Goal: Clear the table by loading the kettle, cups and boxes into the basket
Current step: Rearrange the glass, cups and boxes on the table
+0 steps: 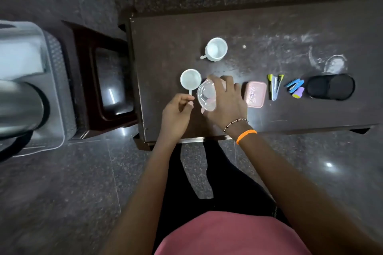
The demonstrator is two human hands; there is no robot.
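Observation:
On the dark table [269, 47] a white cup [190, 79] stands near the left edge, and my left hand [176, 114] pinches its handle. My right hand [226, 101] grips a clear glass cup [206, 95], tilted on its side just right of the white cup. A second white cup [215, 48] stands farther back. A pink box [256, 94] lies right of my right hand. The steel kettle [18, 107] sits inside the translucent basket [58, 93] at the far left.
A dark wooden stool [99, 80] stands between basket and table. A row of small items lies on the table's right: highlighter and clip [274, 87], blue stapler [295, 85], purple eraser [298, 92], black case [330, 87]. The floor is polished stone.

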